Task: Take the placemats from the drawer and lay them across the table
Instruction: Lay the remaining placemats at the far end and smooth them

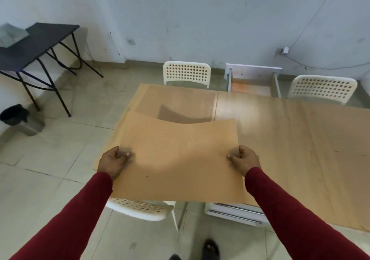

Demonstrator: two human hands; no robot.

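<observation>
I hold a tan, finely dotted placemat (178,159) above the near left part of the wooden table (290,131). My left hand (114,162) grips its left edge and my right hand (243,160) grips its right edge, thumbs on top. The mat sags in the middle and casts a shadow on the table. Another tan placemat (180,97) lies flat on the far left part of the table. An open drawer (253,81) sticks out from the table's far side. A white drawer front (234,212) shows under the near edge.
White perforated chairs stand at the far side (187,72), far right (322,88) and just below the held mat (140,208). A black folding table (38,39) stands far left, with a dark bin (14,114) on the tiled floor.
</observation>
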